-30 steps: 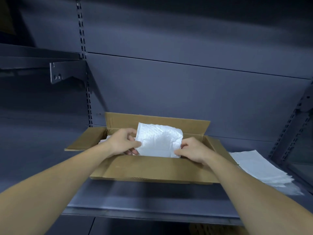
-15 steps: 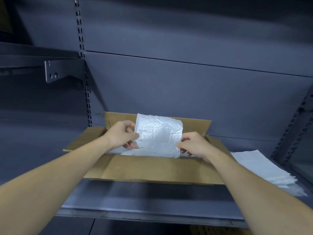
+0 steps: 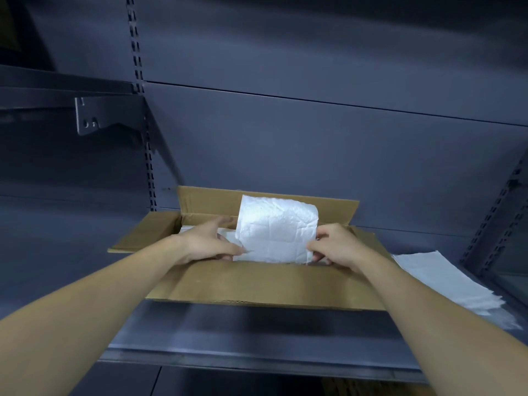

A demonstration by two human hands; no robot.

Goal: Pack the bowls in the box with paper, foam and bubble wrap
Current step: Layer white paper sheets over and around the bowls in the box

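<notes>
An open cardboard box sits on a grey metal shelf, flaps spread. Inside it stands a white sheet of bubble wrap, upright and curled over at its top. My left hand pinches its lower left edge and my right hand pinches its lower right edge. More white wrapping lies flat in the box to the left of the sheet. No bowl shows; the box's front wall hides the bottom.
A stack of white paper sheets lies on the shelf right of the box. A slotted upright and a bracket stand at the back left. The shelf's front edge runs below the box.
The bubble wrap sheet has risen a little higher in the box and both hands have shifted their grip down to its lower corners.
</notes>
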